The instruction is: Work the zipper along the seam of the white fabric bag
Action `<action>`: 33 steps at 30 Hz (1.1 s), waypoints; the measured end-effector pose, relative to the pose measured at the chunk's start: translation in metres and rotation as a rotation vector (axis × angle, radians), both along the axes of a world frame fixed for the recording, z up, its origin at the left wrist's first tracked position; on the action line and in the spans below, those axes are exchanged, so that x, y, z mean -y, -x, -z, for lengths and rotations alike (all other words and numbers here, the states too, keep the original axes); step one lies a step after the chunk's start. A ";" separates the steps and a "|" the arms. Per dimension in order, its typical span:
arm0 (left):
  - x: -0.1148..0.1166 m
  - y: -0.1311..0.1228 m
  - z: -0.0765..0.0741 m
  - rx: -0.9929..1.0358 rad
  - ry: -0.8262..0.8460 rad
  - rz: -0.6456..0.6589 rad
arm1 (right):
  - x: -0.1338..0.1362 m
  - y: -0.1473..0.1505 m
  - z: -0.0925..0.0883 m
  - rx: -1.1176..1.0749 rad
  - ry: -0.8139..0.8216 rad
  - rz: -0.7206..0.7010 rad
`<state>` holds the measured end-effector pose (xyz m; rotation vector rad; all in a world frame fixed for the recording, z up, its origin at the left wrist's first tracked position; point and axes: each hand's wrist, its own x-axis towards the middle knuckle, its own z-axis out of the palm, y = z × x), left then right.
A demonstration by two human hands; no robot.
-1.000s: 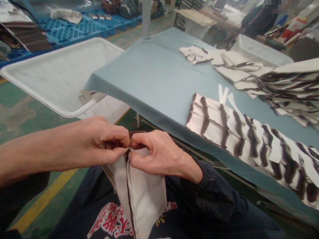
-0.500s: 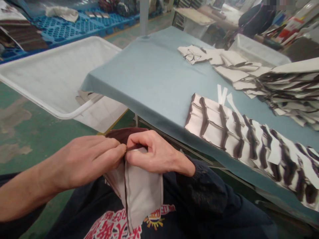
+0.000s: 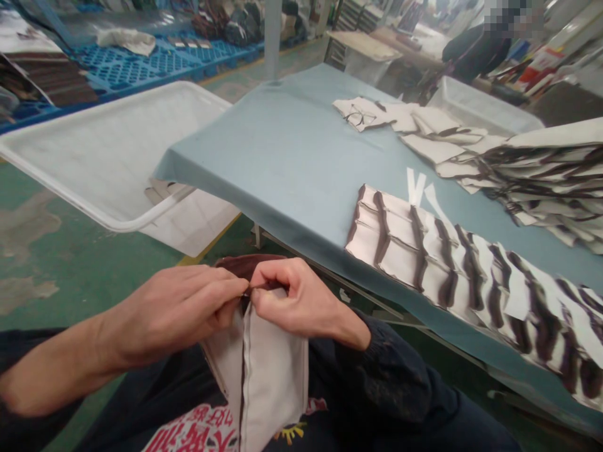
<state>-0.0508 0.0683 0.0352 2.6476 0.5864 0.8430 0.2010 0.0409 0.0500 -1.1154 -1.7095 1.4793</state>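
Note:
A sewn fabric piece (image 3: 276, 370), pale off-white with dark brown edges along its seam, hangs over my lap from both hands. My left hand (image 3: 181, 307) pinches its upper edge at the seam, fingertips pressed together. Right beside it, my right hand (image 3: 301, 298) grips the same edge between thumb and curled forefinger. The two sets of fingertips almost meet, and whatever small detail lies between them is hidden. Behind the hands, a brown part (image 3: 252, 263) of the piece curves up.
On the blue-grey table (image 3: 264, 150) lies a row of similar pieces (image 3: 400, 242) with white strips. Farther back are a loose heap (image 3: 471, 144) and eyeglasses (image 3: 360, 118). A white plastic bin (image 3: 113, 132) stands left of the table. Another person (image 3: 475, 50) is at the back right.
Both hands have shifted slightly right and down in view with the fabric piece. The fingertips keep their pinch at the seam, and the left ones now look straighter.

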 end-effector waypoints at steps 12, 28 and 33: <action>0.001 -0.009 -0.016 -0.074 0.323 0.052 | 0.016 -0.008 0.023 0.067 -0.591 0.134; 0.010 -0.005 0.004 0.057 0.239 0.084 | 0.014 -0.006 0.017 -0.002 -0.711 0.043; 0.011 -0.009 -0.028 -0.002 0.339 0.101 | 0.016 -0.010 0.001 0.108 -0.794 -0.025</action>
